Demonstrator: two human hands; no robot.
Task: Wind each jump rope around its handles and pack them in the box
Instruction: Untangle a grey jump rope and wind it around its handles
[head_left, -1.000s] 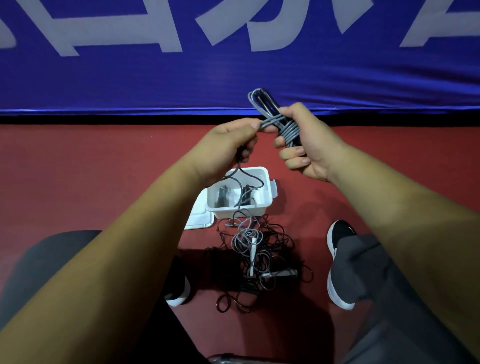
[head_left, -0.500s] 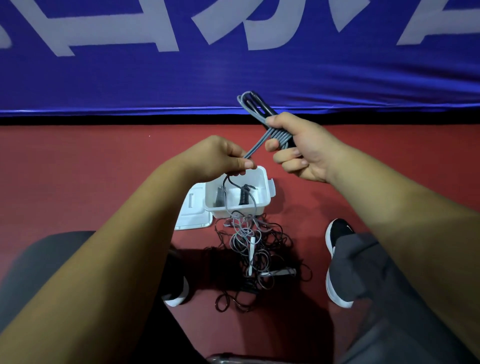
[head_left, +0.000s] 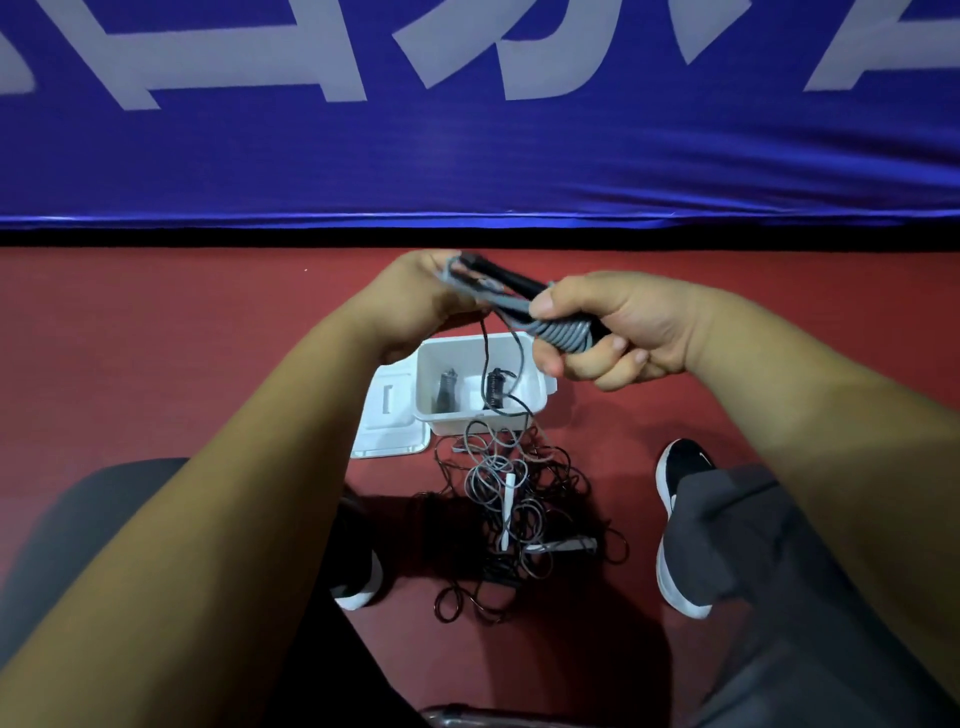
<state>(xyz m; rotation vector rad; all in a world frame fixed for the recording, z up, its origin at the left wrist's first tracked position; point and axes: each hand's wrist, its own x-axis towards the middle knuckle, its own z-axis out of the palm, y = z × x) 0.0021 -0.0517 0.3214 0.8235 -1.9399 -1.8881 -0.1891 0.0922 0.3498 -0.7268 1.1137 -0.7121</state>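
Though clear of the box (head_left: 429, 375) rim, left hand (head_left: 415, 299) and right hand (head_left: 618, 327), fingers (head_left: 543, 305) tight round jump rope (head_left: 565, 332).

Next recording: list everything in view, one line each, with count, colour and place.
banner: 1, blue with white letters, at the back
floor: 1, red, underfoot
box: 1, white, open, on the floor
lid: 1, white, left of the box
wound ropes: 2, dark, inside the box
loose ropes: count unclear, black and grey, tangled before the box
grey jump rope: 1, part-wound on black handles, held above the box
shoes: 2, black, white soles, flanking the tangle
left hand: 1, grips the bundle's far end
right hand: 1, grips the wound coils
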